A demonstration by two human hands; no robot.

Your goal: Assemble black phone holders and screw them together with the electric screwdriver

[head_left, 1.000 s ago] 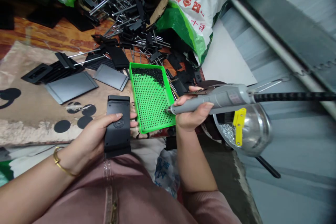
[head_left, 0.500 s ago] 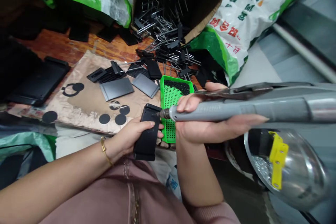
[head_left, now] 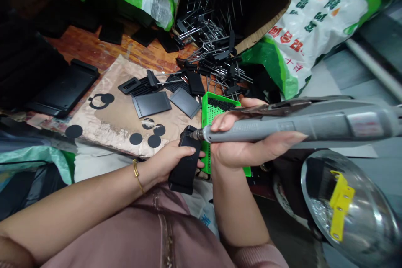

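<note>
- Your left hand (head_left: 169, 161) grips a black plastic holder (head_left: 185, 169), its fingers (head_left: 185, 149) closed around it and its thumb side out of view; the holder stands tilted just above your lap, in front of the green tray.
- Your right hand (head_left: 240, 148) has its fingers (head_left: 222, 121) wrapped around a grey electric screwdriver (head_left: 298, 127), which lies nearly level, its bit (head_left: 196, 135) touching the top end of the holder.
- A green perforated tray (head_left: 205, 111) sits right behind both hands, with small black screws (head_left: 220, 104) along its far end.
- A tan sheet (head_left: 103, 127) with black discs (head_left: 136, 138) and grey plates (head_left: 151, 104) lies to your left.
- Beyond it, a cardboard box (head_left: 260, 29) holds metal rods with black parts (head_left: 213, 46).
- A printed woven sack (head_left: 314, 21) sits at the far right.
- A round metal bowl (head_left: 361, 222) with a yellow clip (head_left: 341, 205) sits below the screwdriver.
- A gold bangle (head_left: 136, 172) circles your left wrist.
</note>
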